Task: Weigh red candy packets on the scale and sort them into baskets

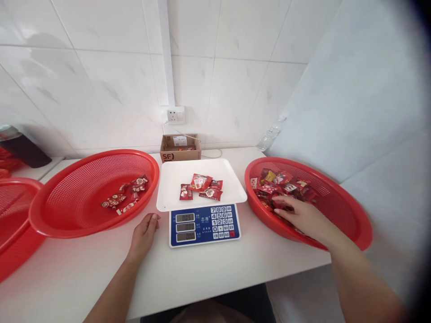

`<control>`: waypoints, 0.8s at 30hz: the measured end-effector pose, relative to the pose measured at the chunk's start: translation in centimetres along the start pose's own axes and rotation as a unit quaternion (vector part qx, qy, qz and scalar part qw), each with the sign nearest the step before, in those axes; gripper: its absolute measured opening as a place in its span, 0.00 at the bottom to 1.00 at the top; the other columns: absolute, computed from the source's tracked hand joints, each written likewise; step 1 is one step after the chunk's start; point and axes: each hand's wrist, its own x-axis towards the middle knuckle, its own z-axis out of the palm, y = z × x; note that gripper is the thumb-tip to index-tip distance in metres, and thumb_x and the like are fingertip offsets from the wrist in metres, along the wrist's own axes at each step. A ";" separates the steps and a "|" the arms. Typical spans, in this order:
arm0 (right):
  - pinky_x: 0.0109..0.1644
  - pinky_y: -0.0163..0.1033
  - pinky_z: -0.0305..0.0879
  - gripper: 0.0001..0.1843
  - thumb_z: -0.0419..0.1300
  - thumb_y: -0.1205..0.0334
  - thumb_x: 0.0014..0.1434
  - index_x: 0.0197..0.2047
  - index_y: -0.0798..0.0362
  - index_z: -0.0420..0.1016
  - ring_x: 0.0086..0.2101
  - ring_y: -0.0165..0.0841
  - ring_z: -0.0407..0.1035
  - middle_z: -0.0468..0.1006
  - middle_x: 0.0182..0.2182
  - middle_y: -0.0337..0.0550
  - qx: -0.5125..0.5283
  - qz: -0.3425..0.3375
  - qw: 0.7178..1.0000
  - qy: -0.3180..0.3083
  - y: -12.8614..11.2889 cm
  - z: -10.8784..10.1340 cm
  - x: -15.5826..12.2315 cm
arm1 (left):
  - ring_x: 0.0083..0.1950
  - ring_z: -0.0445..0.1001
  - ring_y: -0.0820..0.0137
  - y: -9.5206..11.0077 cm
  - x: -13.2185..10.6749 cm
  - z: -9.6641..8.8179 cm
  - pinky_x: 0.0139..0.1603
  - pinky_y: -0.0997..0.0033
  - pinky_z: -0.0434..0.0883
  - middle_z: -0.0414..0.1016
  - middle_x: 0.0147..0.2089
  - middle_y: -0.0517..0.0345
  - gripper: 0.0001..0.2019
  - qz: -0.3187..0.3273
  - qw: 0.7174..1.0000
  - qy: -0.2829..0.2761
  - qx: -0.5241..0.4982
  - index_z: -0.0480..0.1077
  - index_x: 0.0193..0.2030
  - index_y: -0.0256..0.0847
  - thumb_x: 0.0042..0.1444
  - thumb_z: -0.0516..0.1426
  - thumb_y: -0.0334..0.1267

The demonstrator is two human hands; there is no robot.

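Note:
A blue electronic scale (204,223) with a white weighing tray (175,181) stands mid-table. Several red candy packets (201,186) lie on the tray. My left hand (143,237) rests on the white table just left of the scale's display, fingers curled loosely, holding nothing. My right hand (301,215) reaches into the red mesh basket (350,211) on the right, fingers laid over the pile of red wrapped candies (281,184); whether it grips one is hidden. The red basket (67,197) on the left holds a few candy packets (126,194).
A small cardboard box (180,148) sits against the tiled wall behind the scale, under a wall socket (175,115). Another red basket (13,215) pokes in at the far left. A clear plastic bottle (269,134) lies at the back right. A white panel rises on the right.

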 end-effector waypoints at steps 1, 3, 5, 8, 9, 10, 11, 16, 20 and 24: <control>0.43 0.45 0.70 0.18 0.56 0.54 0.52 0.47 0.42 0.71 0.42 0.43 0.72 0.76 0.46 0.40 -0.013 0.002 1.000 -0.005 0.5 -0.1 0.0 | 0.29 0.65 0.70 0.1 0.0 0.0 0.32 0.72 0.64 0.66 0.26 0.62 0.19 0.000 1.000 0.001 0.003 0.66 0.34 0.42 0.54 0.46 0.55; 0.43 0.45 0.69 0.20 0.57 0.55 0.51 0.49 0.42 0.71 0.42 0.43 0.72 0.76 0.45 0.40 -0.039 0.004 0.999 -0.019 1.0 -0.3 0.0 | 0.29 0.66 0.70 0.1 0.0 0.0 0.33 0.72 0.65 0.66 0.26 0.62 0.19 0.000 1.000 0.002 0.004 0.66 0.34 0.42 0.54 0.46 0.55; 0.44 0.44 0.68 0.21 0.57 0.57 0.51 0.50 0.44 0.70 0.44 0.43 0.71 0.75 0.47 0.41 -0.057 0.002 0.998 -0.025 0.8 -0.5 -0.1 | 0.30 0.66 0.70 0.1 0.0 -0.1 0.34 0.72 0.65 0.66 0.26 0.62 0.19 -0.006 1.000 0.005 0.007 0.66 0.33 0.42 0.53 0.47 0.56; 0.48 0.42 0.65 0.21 0.57 0.59 0.52 0.51 0.46 0.70 0.48 0.41 0.68 0.73 0.51 0.41 -0.066 -0.002 0.998 -0.024 0.2 -0.7 -0.4 | 0.30 0.66 0.70 0.0 0.1 -0.1 0.34 0.72 0.66 0.66 0.26 0.62 0.20 -0.016 1.000 0.009 0.015 0.66 0.34 0.43 0.51 0.47 0.58; 0.49 0.42 0.65 0.20 0.56 0.60 0.52 0.50 0.47 0.70 0.48 0.41 0.68 0.73 0.50 0.42 -0.064 0.000 0.997 -0.030 -0.1 -0.8 -0.5 | 0.31 0.67 0.70 0.0 0.1 0.0 0.34 0.72 0.66 0.67 0.27 0.61 0.21 -0.017 1.000 0.010 0.014 0.66 0.34 0.43 0.51 0.47 0.59; 0.49 0.41 0.65 0.20 0.56 0.60 0.53 0.51 0.47 0.70 0.48 0.40 0.69 0.74 0.50 0.42 -0.061 0.005 0.997 -0.037 -0.2 -0.9 -0.6 | 0.31 0.67 0.69 0.0 0.2 0.0 0.34 0.72 0.66 0.67 0.27 0.61 0.21 -0.017 1.000 0.011 0.013 0.66 0.34 0.43 0.50 0.48 0.59; 0.48 0.41 0.65 0.20 0.55 0.60 0.54 0.51 0.48 0.70 0.47 0.40 0.69 0.75 0.48 0.43 -0.057 0.013 0.997 -0.043 -0.3 -0.9 -0.6 | 0.31 0.67 0.69 0.0 0.3 0.0 0.34 0.72 0.67 0.67 0.27 0.61 0.21 -0.014 1.000 0.012 0.012 0.66 0.34 0.43 0.50 0.48 0.59; 0.44 0.39 0.65 0.18 0.55 0.59 0.55 0.50 0.48 0.70 0.42 0.38 0.71 0.77 0.42 0.44 -0.023 0.036 0.999 -0.033 -0.5 -0.9 -0.9 | 0.30 0.68 0.69 0.0 0.5 -0.1 0.34 0.70 0.67 0.68 0.27 0.60 0.22 -0.016 0.999 0.007 0.046 0.66 0.34 0.43 0.49 0.47 0.60; 0.43 0.39 0.65 0.14 0.54 0.59 0.55 0.46 0.48 0.71 0.40 0.36 0.71 0.77 0.40 0.42 0.005 0.014 1.000 0.019 -1.1 -0.6 -0.3 | 0.32 0.68 0.68 -0.3 0.6 -0.2 0.36 0.70 0.68 0.68 0.28 0.61 0.22 -0.023 0.999 0.005 0.047 0.66 0.35 0.44 0.50 0.47 0.60; 0.49 0.42 0.64 0.10 0.52 0.62 0.56 0.37 0.49 0.75 0.44 0.37 0.68 0.75 0.43 0.43 -0.028 -0.063 0.995 0.068 -1.5 0.4 0.8 | 0.32 0.69 0.67 -0.2 0.6 -0.1 0.35 0.69 0.69 0.69 0.28 0.60 0.22 -0.028 0.999 0.011 0.036 0.67 0.34 0.44 0.49 0.48 0.60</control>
